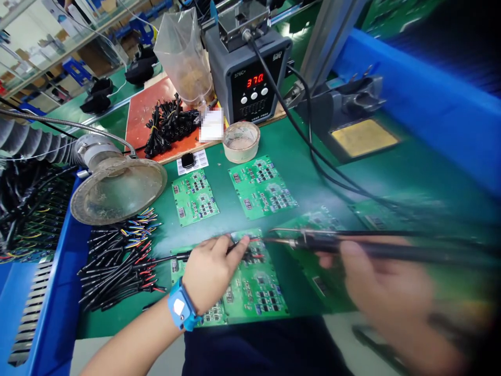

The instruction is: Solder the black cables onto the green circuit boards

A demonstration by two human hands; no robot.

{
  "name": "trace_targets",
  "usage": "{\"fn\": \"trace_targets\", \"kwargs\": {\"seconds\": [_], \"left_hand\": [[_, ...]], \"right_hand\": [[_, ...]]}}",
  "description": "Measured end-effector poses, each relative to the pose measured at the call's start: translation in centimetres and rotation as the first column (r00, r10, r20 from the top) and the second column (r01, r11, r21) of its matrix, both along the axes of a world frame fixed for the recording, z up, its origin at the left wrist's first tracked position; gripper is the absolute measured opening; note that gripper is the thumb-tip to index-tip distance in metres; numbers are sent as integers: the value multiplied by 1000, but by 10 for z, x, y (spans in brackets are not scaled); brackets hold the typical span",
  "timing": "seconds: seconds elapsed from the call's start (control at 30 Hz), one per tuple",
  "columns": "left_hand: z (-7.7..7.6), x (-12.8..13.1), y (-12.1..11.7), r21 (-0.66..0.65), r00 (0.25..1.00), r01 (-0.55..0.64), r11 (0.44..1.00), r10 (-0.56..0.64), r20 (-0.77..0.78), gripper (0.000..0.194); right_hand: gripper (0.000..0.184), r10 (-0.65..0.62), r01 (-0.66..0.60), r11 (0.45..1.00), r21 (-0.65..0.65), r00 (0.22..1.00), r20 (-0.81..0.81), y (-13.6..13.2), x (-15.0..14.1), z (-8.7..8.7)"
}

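My left hand [209, 271], with a blue band at the wrist, pinches a black cable [180, 256] whose red wire end lies over a green circuit board [264, 284] at the front of the bench. In my right hand [385, 282], smeared by motion, is a soldering iron [324, 243]. Its tip points left and is close to the red wire; I cannot tell whether they touch. More circuit boards [195, 196] lie behind the hands. Left of my left hand is a pile of black cables [113, 277] with bare coloured ends.
A soldering station [254, 78] showing 370 stands at the back, beside a tape roll [241, 142] and a clear plastic container [183, 57]. A fume hood [119, 190] juts in from the left. Blue bins [50, 313] flank the bench. An iron stand [352, 120] sits back right.
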State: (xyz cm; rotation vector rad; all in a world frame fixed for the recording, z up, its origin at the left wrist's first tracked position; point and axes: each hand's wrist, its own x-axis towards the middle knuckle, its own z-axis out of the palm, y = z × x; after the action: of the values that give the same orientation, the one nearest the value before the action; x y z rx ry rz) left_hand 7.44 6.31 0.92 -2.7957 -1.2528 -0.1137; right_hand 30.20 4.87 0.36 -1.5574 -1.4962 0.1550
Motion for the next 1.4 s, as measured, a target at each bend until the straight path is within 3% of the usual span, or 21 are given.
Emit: {"fn": "trace_targets", "kwargs": {"seconds": [0.3,0.5,0.7,0.87,1.03,1.23,1.4], "left_hand": [[1,2,0,21,1000,-2,1000,2,-2,37],[2,2,-1,30,1000,3,1000,-3,-11,35],[2,3,-1,28,1000,1,1000,-1,-23,36],[3,3,-1,27,999,-8,1000,9,-35,37],[2,3,-1,30,1000,-2,1000,3,-24,36],[-1,3,-3,50,999,-12,999,14,-36,37],[0,4,-2,54,999,-9,999,11,-36,37]], "right_hand": [[24,5,-5,1000,-7,1000,31,-1,1,0],[21,135,-135,991,-15,991,-2,-1,4,0],[17,-5,6,1000,18,997,-78,1,1,3],[21,31,-32,999,19,999,21,1,-1,-1],[24,111,-111,994,-19,994,23,-1,3,-1],[23,26,-26,1000,-5,998,61,-3,4,-5],[23,27,-27,1000,4,997,72,-3,4,-6]]}}
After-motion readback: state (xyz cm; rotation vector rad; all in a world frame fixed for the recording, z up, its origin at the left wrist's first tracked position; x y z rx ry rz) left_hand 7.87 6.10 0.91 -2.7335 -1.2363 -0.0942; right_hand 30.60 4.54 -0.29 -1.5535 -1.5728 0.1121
